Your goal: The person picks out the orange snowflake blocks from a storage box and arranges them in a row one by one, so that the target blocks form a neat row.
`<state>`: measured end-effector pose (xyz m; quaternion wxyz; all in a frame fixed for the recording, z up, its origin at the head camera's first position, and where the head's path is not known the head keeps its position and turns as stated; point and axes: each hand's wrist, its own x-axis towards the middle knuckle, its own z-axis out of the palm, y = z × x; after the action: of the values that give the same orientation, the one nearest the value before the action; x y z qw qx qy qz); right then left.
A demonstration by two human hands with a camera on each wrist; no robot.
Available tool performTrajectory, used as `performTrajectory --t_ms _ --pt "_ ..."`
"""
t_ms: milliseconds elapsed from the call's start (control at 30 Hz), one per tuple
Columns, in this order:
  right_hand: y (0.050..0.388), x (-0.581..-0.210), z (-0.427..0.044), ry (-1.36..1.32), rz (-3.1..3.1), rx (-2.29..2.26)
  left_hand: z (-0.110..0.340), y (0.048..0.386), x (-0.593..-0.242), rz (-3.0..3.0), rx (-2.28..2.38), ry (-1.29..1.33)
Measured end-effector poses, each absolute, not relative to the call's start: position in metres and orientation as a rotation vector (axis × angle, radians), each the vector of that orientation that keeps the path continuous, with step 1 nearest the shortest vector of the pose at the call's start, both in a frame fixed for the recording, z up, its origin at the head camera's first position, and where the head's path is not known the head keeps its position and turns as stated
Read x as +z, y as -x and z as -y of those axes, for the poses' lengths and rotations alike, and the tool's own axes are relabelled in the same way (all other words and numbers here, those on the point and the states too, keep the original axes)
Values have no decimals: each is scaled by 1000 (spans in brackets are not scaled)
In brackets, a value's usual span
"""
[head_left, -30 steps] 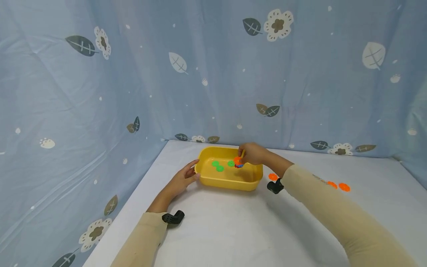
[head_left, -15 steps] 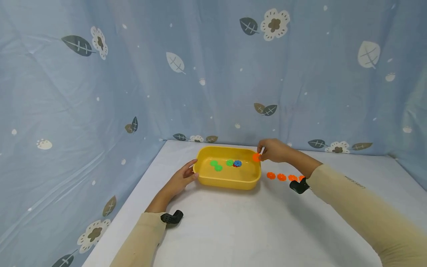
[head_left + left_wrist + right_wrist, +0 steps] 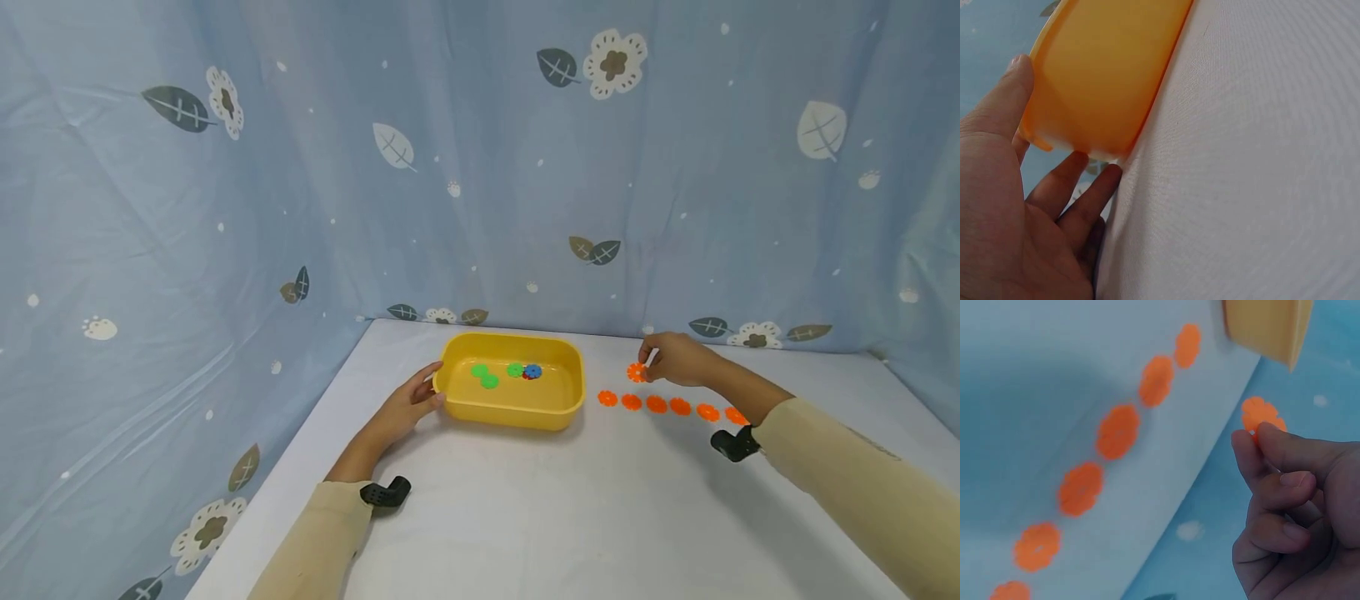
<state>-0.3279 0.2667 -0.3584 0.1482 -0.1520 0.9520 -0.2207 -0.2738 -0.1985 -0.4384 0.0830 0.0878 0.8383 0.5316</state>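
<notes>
In the head view, a yellow plastic tub (image 3: 510, 414) stands on the white-covered table. My left hand (image 3: 401, 408) rests against its left end, thumb and fingers spread along the rim. The left wrist view shows the tub's wall (image 3: 1104, 75) beside the thumb and fingertips of that hand (image 3: 1029, 206). Right of the tub, my right hand (image 3: 678, 358) pinches an orange flower-shaped disc (image 3: 636, 372) between thumb and forefinger, above the table. The same disc (image 3: 1260, 414) shows in the right wrist view, the other fingers curled below it.
A row of several orange flower-shaped discs (image 3: 656, 404) runs rightward from the tub; the right forearm partly covers its end. Inside the tub lie green discs (image 3: 489, 381), a blue disc (image 3: 533, 371) and a red piece (image 3: 527, 377). A patterned blue curtain (image 3: 480, 167) stands behind.
My right hand has lifted the orange disc out of the tub and carried it rightward over the table. More of the orange row is uncovered. The left hand stays at the tub.
</notes>
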Motion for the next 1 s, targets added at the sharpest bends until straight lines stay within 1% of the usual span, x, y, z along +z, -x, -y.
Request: performTrajectory --t_ms 167,400,633,800,1000 --pt "324 -367 -290 362 -2734 -703 195 265 -427 -2499 1590 -285" --pt "317 -374 -317 299 -2758 -754 197 266 -429 -2458 1621 -330" --pt "309 -374 -337 290 -2703 -949 197 266 -428 -2475 1604 -305" --pt "306 -379 -350 221 -2664 -1036 198 267 -428 -2471 1598 -312" --pt "297 -393 -369 108 -2659 -1092 204 284 -457 -2488 1652 -333"
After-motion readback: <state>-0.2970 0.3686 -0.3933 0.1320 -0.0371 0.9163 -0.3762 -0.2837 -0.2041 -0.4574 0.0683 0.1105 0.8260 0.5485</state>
